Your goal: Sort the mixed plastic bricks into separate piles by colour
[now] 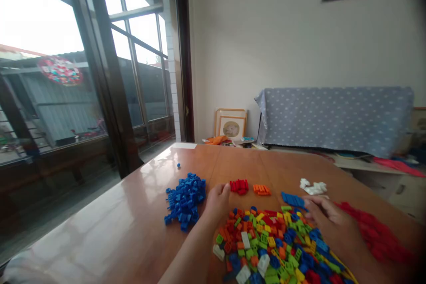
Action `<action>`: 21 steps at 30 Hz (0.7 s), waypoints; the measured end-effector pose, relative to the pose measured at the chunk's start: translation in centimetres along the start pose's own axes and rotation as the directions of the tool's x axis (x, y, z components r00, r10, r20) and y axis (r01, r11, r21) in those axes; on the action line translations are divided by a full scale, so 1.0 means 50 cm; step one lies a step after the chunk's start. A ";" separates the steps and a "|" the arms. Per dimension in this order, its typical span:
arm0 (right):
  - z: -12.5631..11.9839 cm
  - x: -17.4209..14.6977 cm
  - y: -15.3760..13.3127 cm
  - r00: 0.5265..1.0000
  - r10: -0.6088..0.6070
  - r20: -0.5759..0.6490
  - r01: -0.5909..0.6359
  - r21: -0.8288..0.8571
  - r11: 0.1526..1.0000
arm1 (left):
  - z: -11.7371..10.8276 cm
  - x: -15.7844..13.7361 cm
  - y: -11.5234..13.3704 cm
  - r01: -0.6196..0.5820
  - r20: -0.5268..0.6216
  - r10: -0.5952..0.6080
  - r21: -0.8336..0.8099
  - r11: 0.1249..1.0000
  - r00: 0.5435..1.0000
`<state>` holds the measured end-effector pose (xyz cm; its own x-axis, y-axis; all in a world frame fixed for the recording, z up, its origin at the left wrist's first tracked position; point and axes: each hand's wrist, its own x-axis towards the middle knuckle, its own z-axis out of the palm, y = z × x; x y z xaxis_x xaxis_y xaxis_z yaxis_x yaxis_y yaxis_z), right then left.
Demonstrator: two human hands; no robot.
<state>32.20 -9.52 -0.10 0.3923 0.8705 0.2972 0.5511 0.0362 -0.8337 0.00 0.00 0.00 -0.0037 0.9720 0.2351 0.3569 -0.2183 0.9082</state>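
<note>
My left hand point(218, 199) is closed, its thumb side up, between a blue brick pile and a short row of red toy bricks point(238, 187). Whatever its curled fingers hold, if anything, is hidden. My right hand point(329, 217) has its fingertips pinched at the right end of a row of blue toy bricks point(292, 199). Below and between both hands spreads a large mixed pile of toy bricks point(266, 244) in green, yellow, orange, red, blue and white. A small row of orange bricks point(262, 190) lies beside the red row.
On the wooden table point(133, 226) are a blue brick pile point(188, 197), a lone blue piece point(179, 165), white bricks point(313, 187) and a red heap point(372, 230) by my right forearm. A cloth-covered piece of furniture point(336, 117) stands behind; glass windows point(146, 53) line the left.
</note>
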 end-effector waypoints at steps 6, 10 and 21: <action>-0.010 -0.002 -0.021 0.976 -0.058 0.210 0.073 -0.065 0.995 | 0.010 -0.014 0.008 -0.057 0.145 0.051 0.040 0.998 0.988; -0.015 -0.011 -0.029 0.892 -0.092 0.443 0.128 -0.053 0.990 | 0.013 -0.021 0.014 -0.090 0.190 0.077 0.062 0.994 0.979; -0.042 -0.019 -0.035 0.838 -0.038 0.544 0.102 -0.087 0.991 | 0.016 -0.030 0.014 -0.153 0.289 0.125 0.074 0.985 0.949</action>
<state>32.38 -11.45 2.06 -0.0929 0.9953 0.0278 0.6498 0.0818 -0.7557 1.00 -1.54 0.03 0.3114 0.9203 0.2369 0.4216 -0.3572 0.8334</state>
